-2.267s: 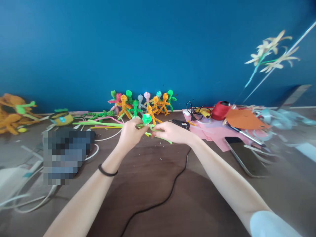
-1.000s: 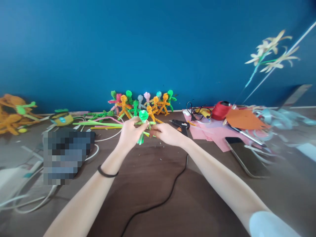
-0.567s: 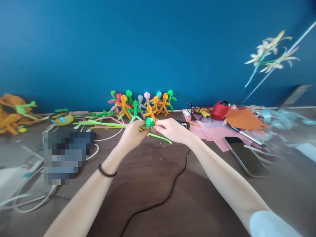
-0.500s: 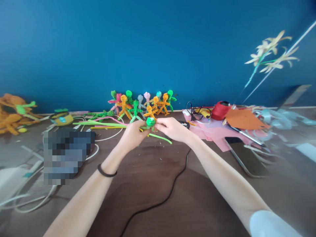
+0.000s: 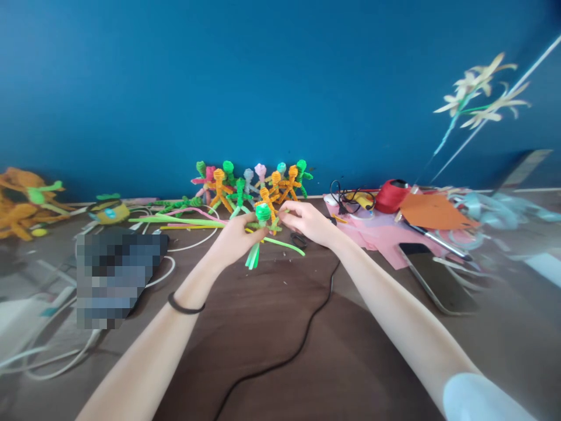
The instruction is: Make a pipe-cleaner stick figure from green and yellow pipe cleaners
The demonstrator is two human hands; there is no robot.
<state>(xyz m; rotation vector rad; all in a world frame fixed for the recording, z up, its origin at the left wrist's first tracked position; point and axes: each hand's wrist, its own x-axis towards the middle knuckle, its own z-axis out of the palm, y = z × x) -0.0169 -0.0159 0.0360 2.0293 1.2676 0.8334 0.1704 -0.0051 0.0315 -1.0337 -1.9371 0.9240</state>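
A green pipe-cleaner figure is upright between my two hands, its wound head on top and pale green legs hanging below. My left hand is closed around its body and left arm, thumb in front. At its other side my right hand pinches the tip of an arm between thumb and fingers. Just behind stands an orange pipe-cleaner figure, partly covered by the green one. Loose light green pipe cleaners lie left of my left hand, and another green stem lies below my right hand.
Several coloured pipe-cleaner figures lean along the blue wall. To the right are pink sheets, a red thread spool and a phone. A black cable crosses the table. White cables lie at left.
The green figure has shifted slightly left and tipped upright, so its legs now show below my left hand. My right hand has drawn a little away from its head, out to the arm.
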